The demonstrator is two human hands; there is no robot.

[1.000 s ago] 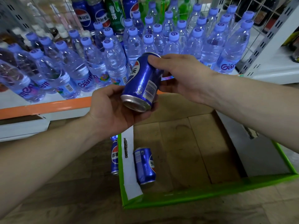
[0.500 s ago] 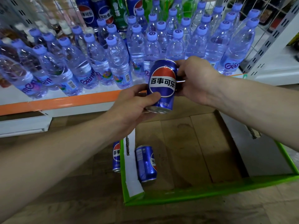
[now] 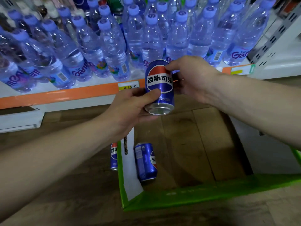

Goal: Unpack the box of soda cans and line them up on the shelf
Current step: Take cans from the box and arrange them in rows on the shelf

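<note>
A blue soda can (image 3: 160, 88) with a red, white and blue logo is held upright between both hands, just in front of the shelf's orange edge (image 3: 65, 93). My left hand (image 3: 130, 110) grips its lower part, thumb across the front. My right hand (image 3: 190, 80) pinches its upper right side. Below lies the open green-edged cardboard box (image 3: 195, 198). One blue can (image 3: 145, 162) lies on its side in the box's left corner. Another can (image 3: 114, 156) lies outside the box against its left wall.
Several clear water bottles (image 3: 112, 51) with blue caps fill the white shelf behind the held can. A grey perforated upright (image 3: 275, 36) stands at the right. The floor (image 3: 65, 201) around the box is wood-patterned.
The can was turned from tilted to upright, logo facing me, and carried closer to the shelf edge. The view moved nearer to the shelf.
</note>
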